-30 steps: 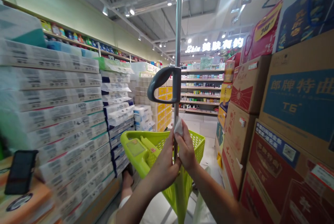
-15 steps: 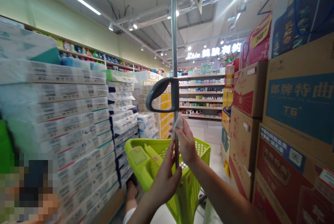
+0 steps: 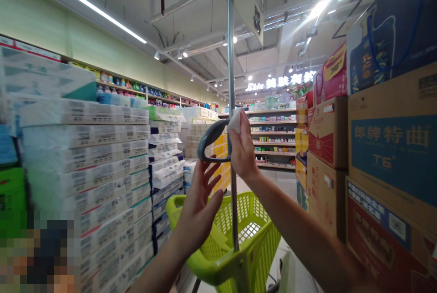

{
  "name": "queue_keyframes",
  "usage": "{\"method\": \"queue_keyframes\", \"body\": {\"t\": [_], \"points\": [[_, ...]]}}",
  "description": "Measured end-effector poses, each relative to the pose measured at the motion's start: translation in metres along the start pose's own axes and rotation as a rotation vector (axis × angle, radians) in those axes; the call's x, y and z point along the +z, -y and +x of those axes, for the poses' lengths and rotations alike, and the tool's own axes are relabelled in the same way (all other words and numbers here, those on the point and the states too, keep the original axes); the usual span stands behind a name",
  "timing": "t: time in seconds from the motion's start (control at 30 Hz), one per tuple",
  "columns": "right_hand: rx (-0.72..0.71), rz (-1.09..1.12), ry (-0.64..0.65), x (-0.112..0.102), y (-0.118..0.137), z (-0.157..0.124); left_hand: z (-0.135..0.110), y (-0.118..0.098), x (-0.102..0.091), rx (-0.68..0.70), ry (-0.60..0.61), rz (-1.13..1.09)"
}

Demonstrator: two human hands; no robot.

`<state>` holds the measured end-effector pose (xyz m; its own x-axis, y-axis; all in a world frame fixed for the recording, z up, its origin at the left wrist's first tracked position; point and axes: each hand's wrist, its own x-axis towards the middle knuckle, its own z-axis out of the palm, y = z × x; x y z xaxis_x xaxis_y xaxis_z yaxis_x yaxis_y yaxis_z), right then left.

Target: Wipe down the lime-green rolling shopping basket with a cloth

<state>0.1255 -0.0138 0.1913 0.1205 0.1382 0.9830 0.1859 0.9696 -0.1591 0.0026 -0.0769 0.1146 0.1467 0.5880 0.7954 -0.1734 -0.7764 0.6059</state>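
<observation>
My right hand (image 3: 243,149) presses a white wipe (image 3: 234,121) against the side of a dark grey loop handle (image 3: 204,142), where it joins an upright metal pole (image 3: 231,65). Just below the loop, my left hand (image 3: 201,202) has its fingers spread and holds nothing. Its fingertips overlap the loop's lower edge; I cannot tell whether they touch. The pole rises from the rim of a lime-green plastic shopping basket cart (image 3: 213,268). High on the pole hangs a pale sign (image 3: 247,4).
Wrapped tissue packs (image 3: 109,147) stand in tall stacks on the left. Cardboard cartons (image 3: 389,147) are piled close on the right. Stocked shelves (image 3: 273,143) cross the aisle ahead. At lower left, part of a person (image 3: 51,256) is blurred out.
My right hand has moved up with the wipe from below the loop handle to its side. My left hand has come off the pole, rising leftward with fingers spreading. The view has tilted up slightly.
</observation>
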Motion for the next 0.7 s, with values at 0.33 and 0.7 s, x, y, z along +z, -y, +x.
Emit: {"method": "queue_keyframes", "body": {"t": [0.33, 0.7], "points": [[-0.655, -0.319, 0.712, -0.012, 0.031, 0.001, -0.001, -0.006, -0.004, -0.089, -0.067, -0.213], [-0.496, -0.457, 0.529, -0.013, 0.024, 0.047, 0.001, -0.005, -0.012, -0.154, -0.044, -0.182]]}}
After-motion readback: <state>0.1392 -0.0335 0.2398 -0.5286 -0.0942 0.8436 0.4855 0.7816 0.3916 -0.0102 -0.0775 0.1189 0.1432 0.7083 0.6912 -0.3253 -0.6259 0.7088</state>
